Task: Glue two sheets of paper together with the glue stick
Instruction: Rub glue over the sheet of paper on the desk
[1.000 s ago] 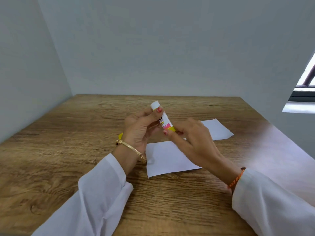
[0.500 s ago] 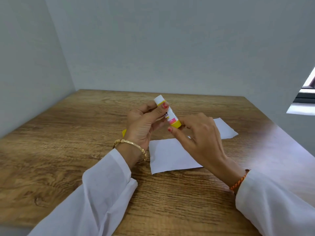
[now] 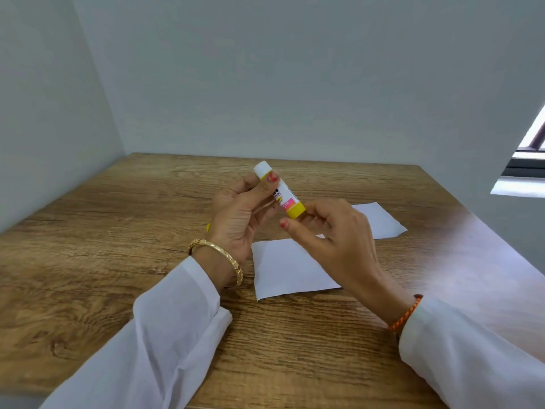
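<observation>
A glue stick (image 3: pixel 283 193) with a white body, pink label and yellow base is held tilted above the table, its white glue end up and uncapped. My left hand (image 3: pixel 239 215) grips its upper body between thumb and fingers. My right hand (image 3: pixel 333 231) pinches the yellow base with its fingertips. A yellow bit (image 3: pixel 208 227), perhaps the cap, peeks out behind my left hand. Two white paper sheets lie on the table: the near sheet (image 3: pixel 283 270) under my hands, and the far sheet (image 3: pixel 380 221) to the right, partly hidden by my right hand.
The wooden table (image 3: pixel 118 246) sits in a corner, with grey walls at the left and back. A window edge (image 3: pixel 528 163) shows at the far right. White sleeves cover both forearms.
The view has tilted slightly, so the hands sit a little higher and further right in frame. Both hands keep hold of the glue stick; my right fingers have shifted around its yellow base.
</observation>
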